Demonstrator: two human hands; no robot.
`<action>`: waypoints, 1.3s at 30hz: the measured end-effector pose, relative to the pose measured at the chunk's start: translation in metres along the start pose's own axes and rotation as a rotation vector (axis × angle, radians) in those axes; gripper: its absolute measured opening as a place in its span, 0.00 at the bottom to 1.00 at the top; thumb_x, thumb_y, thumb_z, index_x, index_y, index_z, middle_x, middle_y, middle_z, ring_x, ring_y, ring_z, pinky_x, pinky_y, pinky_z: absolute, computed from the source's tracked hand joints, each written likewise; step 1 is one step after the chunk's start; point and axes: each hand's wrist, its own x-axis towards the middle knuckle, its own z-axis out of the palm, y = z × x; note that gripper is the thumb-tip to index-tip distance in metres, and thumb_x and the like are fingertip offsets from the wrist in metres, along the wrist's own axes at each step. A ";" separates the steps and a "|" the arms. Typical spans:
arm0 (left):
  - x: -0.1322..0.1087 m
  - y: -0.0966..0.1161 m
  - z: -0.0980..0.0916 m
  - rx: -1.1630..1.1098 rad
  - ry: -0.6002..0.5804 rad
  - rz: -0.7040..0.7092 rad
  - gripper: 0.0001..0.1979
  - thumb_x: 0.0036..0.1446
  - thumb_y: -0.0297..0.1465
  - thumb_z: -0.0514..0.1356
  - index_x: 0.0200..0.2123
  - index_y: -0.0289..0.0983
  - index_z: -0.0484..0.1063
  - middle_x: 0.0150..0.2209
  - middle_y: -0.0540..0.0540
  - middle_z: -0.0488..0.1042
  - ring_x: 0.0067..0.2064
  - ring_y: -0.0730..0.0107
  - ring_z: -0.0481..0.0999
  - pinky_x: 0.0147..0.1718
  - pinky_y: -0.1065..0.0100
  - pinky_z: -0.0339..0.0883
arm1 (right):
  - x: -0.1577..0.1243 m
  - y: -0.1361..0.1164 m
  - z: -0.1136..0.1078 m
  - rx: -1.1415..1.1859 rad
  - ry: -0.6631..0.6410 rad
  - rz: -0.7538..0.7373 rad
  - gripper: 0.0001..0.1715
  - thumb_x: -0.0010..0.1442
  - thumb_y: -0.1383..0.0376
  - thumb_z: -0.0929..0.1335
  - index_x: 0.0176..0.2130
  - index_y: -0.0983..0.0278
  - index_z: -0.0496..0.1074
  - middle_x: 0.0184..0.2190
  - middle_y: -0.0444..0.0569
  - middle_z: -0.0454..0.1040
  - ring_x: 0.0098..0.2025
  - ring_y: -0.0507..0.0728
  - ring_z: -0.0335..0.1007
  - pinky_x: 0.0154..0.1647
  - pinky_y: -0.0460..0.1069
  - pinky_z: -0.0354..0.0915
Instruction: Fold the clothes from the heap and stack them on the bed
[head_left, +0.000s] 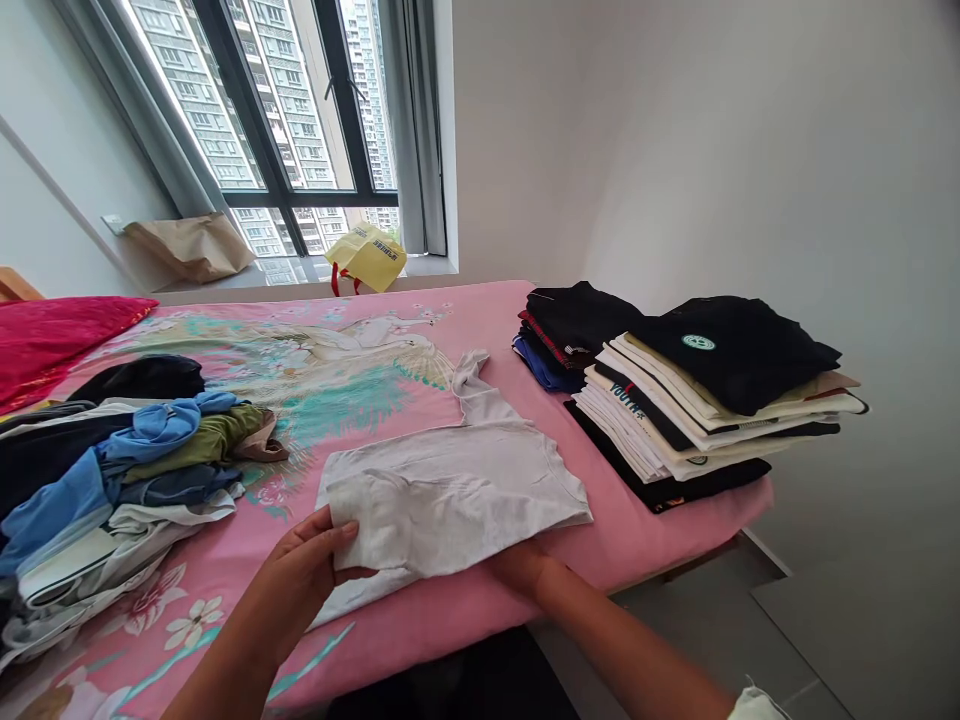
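Note:
A white garment (480, 500) lies partly spread near the front edge of the pink bed, one narrow part of it stretching toward the back. My left hand (319, 550) pinches the garment's left edge between thumb and fingers, lifting it a little. My right hand (521, 568) reaches in under the garment's front right side; the cloth covers its fingers, so their pose is hidden.
The pink floral bedsheet (405, 400) lies beneath. Loose clothes (150, 450) are heaped at left by a red pillow (67, 340). Folded stacks (660, 400) stand at right. A yellow bag (367, 257) and a paper bag (196, 247) sit by the window.

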 end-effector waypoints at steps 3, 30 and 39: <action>-0.001 0.019 0.021 0.025 -0.070 0.047 0.18 0.37 0.31 0.70 0.36 0.36 0.77 0.32 0.47 0.79 0.29 0.67 0.76 0.25 0.65 0.76 | -0.001 0.000 0.000 -0.235 0.014 -0.160 0.29 0.64 0.71 0.55 0.61 0.55 0.59 0.63 0.38 0.58 0.65 0.56 0.50 0.61 0.52 0.59; 0.074 -0.100 -0.095 0.324 0.370 -0.099 0.13 0.41 0.38 0.64 0.30 0.36 0.72 0.21 0.52 0.70 0.22 0.70 0.69 0.17 0.69 0.67 | -0.016 0.024 -0.018 0.071 -0.149 0.059 0.40 0.60 0.46 0.59 0.65 0.59 0.52 0.68 0.48 0.43 0.69 0.63 0.35 0.68 0.62 0.38; 0.071 -0.103 -0.091 0.396 0.383 0.027 0.16 0.41 0.42 0.63 0.30 0.37 0.71 0.20 0.56 0.64 0.22 0.75 0.64 0.19 0.72 0.66 | -0.011 0.032 -0.025 0.027 -0.125 0.004 0.36 0.62 0.55 0.59 0.65 0.65 0.52 0.66 0.52 0.48 0.67 0.64 0.42 0.67 0.63 0.43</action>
